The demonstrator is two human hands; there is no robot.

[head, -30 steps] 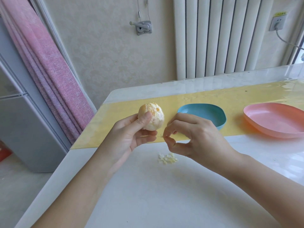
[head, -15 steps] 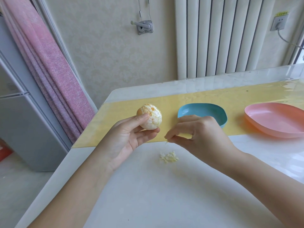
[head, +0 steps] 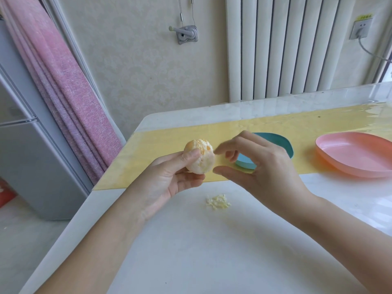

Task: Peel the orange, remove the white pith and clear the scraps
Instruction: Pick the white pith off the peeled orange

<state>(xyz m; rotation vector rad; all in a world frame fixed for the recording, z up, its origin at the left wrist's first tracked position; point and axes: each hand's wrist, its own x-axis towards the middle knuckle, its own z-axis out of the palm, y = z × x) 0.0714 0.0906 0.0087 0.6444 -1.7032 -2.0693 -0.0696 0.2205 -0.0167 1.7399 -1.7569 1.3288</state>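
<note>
A cream patterned wall [head: 137, 71] backs a white radiator [head: 286, 49], a pink curtain [head: 70, 92] and a grey fridge [head: 31, 166].

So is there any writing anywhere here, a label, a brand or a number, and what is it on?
Yellow sticker above the wall socket: dark marks, too small and blurred to read.
No other text: none shows on the orange, the blue dish, the pink dish or the fridge.
</note>
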